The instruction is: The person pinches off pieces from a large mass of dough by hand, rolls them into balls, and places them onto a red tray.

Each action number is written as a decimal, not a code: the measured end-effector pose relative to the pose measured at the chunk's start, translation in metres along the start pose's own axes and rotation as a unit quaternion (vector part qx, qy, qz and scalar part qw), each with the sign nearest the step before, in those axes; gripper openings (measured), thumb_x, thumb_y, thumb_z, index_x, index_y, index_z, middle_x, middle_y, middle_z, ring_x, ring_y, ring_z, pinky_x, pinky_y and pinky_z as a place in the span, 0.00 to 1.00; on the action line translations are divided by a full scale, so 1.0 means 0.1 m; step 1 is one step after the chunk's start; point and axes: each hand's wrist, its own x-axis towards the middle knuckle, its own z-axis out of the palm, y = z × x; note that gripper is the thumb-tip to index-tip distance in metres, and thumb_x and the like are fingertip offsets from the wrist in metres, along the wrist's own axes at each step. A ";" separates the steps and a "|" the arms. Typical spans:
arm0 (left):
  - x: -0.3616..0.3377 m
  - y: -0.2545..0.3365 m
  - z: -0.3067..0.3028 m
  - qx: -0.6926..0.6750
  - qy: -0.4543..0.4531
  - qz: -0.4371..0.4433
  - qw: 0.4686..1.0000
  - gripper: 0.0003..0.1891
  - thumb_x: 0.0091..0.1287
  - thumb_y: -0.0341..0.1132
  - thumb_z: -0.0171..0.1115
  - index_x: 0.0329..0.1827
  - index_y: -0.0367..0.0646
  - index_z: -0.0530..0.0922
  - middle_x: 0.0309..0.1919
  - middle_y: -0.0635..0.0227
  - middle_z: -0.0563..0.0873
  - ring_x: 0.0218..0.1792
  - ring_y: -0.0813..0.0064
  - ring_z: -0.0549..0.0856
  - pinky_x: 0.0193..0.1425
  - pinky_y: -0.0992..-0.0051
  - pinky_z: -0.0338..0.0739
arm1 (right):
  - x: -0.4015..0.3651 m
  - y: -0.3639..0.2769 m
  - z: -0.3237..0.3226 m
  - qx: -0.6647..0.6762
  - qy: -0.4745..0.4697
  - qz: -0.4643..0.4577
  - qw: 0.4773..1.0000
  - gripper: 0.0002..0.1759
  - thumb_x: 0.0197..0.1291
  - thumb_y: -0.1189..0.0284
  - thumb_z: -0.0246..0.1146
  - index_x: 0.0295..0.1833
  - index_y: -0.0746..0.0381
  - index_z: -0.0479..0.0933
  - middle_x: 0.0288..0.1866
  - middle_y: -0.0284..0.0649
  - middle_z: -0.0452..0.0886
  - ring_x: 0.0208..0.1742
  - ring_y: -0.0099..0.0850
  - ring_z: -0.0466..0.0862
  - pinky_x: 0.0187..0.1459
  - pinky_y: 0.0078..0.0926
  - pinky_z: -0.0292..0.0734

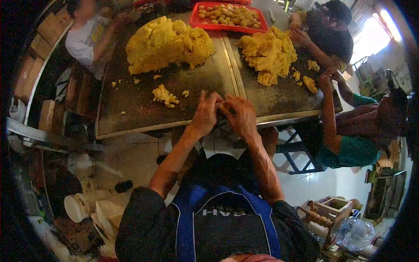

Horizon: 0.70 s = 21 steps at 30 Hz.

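My left hand (205, 114) and my right hand (240, 114) meet over the near edge of the table, fingertips close together. The fingers of both are bent inward and partly blurred; what lies between them, if anything, is hidden. Just left of my left hand, small crumbled lumps of yellow dough (165, 96) lie on the dark tabletop (144, 115). Farther back sits a big yellow dough mound (168, 46), with a second dough mound (269, 54) to its right across a metal seam.
A red tray (197, 22) of small round balls (228, 15) stands at the back. Co-workers sit at the left (89, 41), back right (329, 30) and right (349, 131). A dark stool (294, 150) stands below the right side; a white bucket (76, 207) lies on the floor at left.
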 end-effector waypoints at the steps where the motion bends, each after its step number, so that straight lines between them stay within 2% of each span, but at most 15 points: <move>1: -0.04 0.04 0.00 -0.001 0.002 0.001 1.000 0.15 0.67 0.24 0.60 0.56 0.38 0.73 0.41 0.54 0.81 0.42 0.48 0.82 0.65 0.55 0.70 | -0.01 0.05 0.03 -0.002 0.000 -0.001 1.000 0.12 0.59 0.65 0.69 0.46 0.59 0.83 0.41 0.43 0.85 0.45 0.50 0.83 0.48 0.46 0.77; 3: -0.07 0.07 -0.01 -0.300 0.078 -0.167 0.936 0.22 0.67 0.23 0.59 0.64 0.40 0.67 0.42 0.54 0.83 0.43 0.52 0.86 0.56 0.58 0.77 | 0.01 0.13 0.05 0.160 -0.049 0.119 0.979 0.14 0.59 0.63 0.71 0.44 0.61 0.83 0.43 0.43 0.87 0.46 0.46 0.86 0.49 0.42 0.79; 4: -0.05 0.04 -0.03 -0.298 0.082 -0.167 0.936 0.22 0.67 0.23 0.59 0.64 0.40 0.67 0.42 0.54 0.83 0.43 0.52 0.86 0.56 0.58 0.77 | 0.00 0.13 0.04 0.160 -0.051 0.115 0.979 0.14 0.59 0.63 0.71 0.44 0.61 0.83 0.43 0.43 0.87 0.46 0.46 0.86 0.49 0.42 0.79; 6: 0.06 -0.03 -0.07 -0.194 0.101 -0.213 0.952 0.20 0.64 0.23 0.61 0.60 0.38 0.73 0.40 0.51 0.86 0.46 0.61 0.89 0.48 0.64 0.81 | -0.01 0.11 0.00 0.303 -0.082 0.233 0.920 0.17 0.59 0.61 0.72 0.47 0.61 0.84 0.44 0.43 0.88 0.47 0.39 0.88 0.50 0.36 0.81; 7: 0.07 -0.02 -0.09 -0.191 0.106 -0.213 0.952 0.20 0.64 0.23 0.61 0.60 0.38 0.73 0.40 0.51 0.86 0.46 0.61 0.89 0.48 0.64 0.81 | 0.00 0.07 0.01 0.304 -0.085 0.227 0.921 0.17 0.59 0.61 0.72 0.47 0.61 0.84 0.44 0.43 0.88 0.47 0.39 0.88 0.50 0.36 0.81; 9: 0.14 0.00 -0.10 -0.181 -0.047 -0.067 0.980 0.15 0.61 0.22 0.62 0.52 0.36 0.79 0.37 0.48 0.88 0.42 0.67 0.89 0.46 0.66 0.81 | 0.01 -0.04 0.08 0.274 -0.035 0.158 0.948 0.12 0.62 0.74 0.71 0.50 0.65 0.83 0.45 0.46 0.88 0.43 0.31 0.88 0.46 0.27 0.82; 10: 0.21 0.02 -0.11 -0.235 -0.095 -0.173 0.952 0.10 0.59 0.25 0.66 0.44 0.36 0.81 0.34 0.47 0.87 0.37 0.64 0.89 0.43 0.66 0.80 | 0.01 -0.14 0.09 0.272 -0.033 0.156 0.949 0.12 0.62 0.74 0.71 0.50 0.65 0.83 0.45 0.46 0.88 0.43 0.31 0.88 0.46 0.27 0.82; 12: 0.33 0.01 -0.08 -0.231 -0.093 -0.161 0.955 0.11 0.59 0.28 0.67 0.44 0.36 0.81 0.34 0.48 0.87 0.37 0.63 0.89 0.43 0.66 0.80 | -0.02 -0.33 0.10 0.211 0.095 0.133 0.964 0.18 0.68 0.71 0.64 0.61 0.63 0.78 0.45 0.45 0.88 0.47 0.36 0.88 0.51 0.33 0.81; 13: 0.35 0.01 -0.06 -0.225 -0.094 -0.156 0.957 0.12 0.60 0.31 0.68 0.45 0.37 0.81 0.34 0.50 0.87 0.37 0.63 0.89 0.42 0.66 0.80 | -0.08 -0.29 0.17 0.209 0.096 0.134 0.964 0.18 0.68 0.71 0.64 0.61 0.63 0.78 0.45 0.45 0.88 0.47 0.36 0.88 0.51 0.33 0.81; 15: 0.33 -0.05 0.07 -0.229 -0.086 -0.164 0.956 0.12 0.60 0.34 0.68 0.44 0.37 0.81 0.34 0.50 0.87 0.37 0.62 0.89 0.41 0.65 0.80 | -0.11 -0.22 0.29 -0.044 0.133 -0.050 0.989 0.19 0.68 0.79 0.60 0.64 0.66 0.74 0.49 0.48 0.86 0.50 0.35 0.86 0.53 0.32 0.80; 16: 0.32 -0.09 0.12 -0.232 -0.075 -0.175 0.954 0.13 0.61 0.38 0.68 0.43 0.38 0.81 0.34 0.51 0.87 0.37 0.61 0.89 0.41 0.65 0.80 | -0.12 -0.24 0.22 -0.052 0.112 -0.061 0.990 0.21 0.67 0.81 0.57 0.65 0.67 0.71 0.51 0.49 0.84 0.51 0.39 0.86 0.55 0.34 0.79; 17: 0.31 -0.14 0.16 -0.232 -0.074 -0.174 0.954 0.13 0.61 0.38 0.68 0.43 0.38 0.81 0.34 0.51 0.87 0.37 0.61 0.89 0.41 0.65 0.80 | -0.09 -0.25 0.14 -0.053 0.112 -0.062 0.990 0.21 0.67 0.81 0.57 0.65 0.67 0.71 0.51 0.49 0.84 0.51 0.39 0.86 0.55 0.34 0.79; 18: 0.31 -0.14 0.13 -0.196 -0.074 -0.148 0.967 0.14 0.62 0.39 0.68 0.42 0.37 0.80 0.33 0.51 0.87 0.37 0.60 0.89 0.41 0.65 0.80 | -0.03 -0.27 0.01 0.102 0.055 0.031 0.993 0.22 0.67 0.80 0.57 0.66 0.67 0.70 0.51 0.49 0.84 0.50 0.42 0.85 0.54 0.36 0.79; 19: 0.31 -0.11 0.09 -0.159 -0.074 -0.121 0.977 0.14 0.63 0.40 0.67 0.41 0.37 0.80 0.33 0.52 0.87 0.37 0.59 0.89 0.41 0.64 0.80 | 0.02 -0.26 -0.06 0.254 -0.004 0.123 0.959 0.23 0.68 0.78 0.57 0.67 0.67 0.69 0.51 0.49 0.84 0.49 0.44 0.85 0.54 0.39 0.79; 21: 0.36 0.08 0.06 -0.173 -0.062 -0.154 0.971 0.14 0.63 0.40 0.66 0.40 0.36 0.79 0.33 0.52 0.87 0.37 0.58 0.89 0.41 0.63 0.80 | 0.14 -0.11 -0.06 0.245 0.013 0.154 0.957 0.23 0.68 0.77 0.56 0.68 0.66 0.68 0.51 0.51 0.84 0.50 0.46 0.85 0.54 0.40 0.79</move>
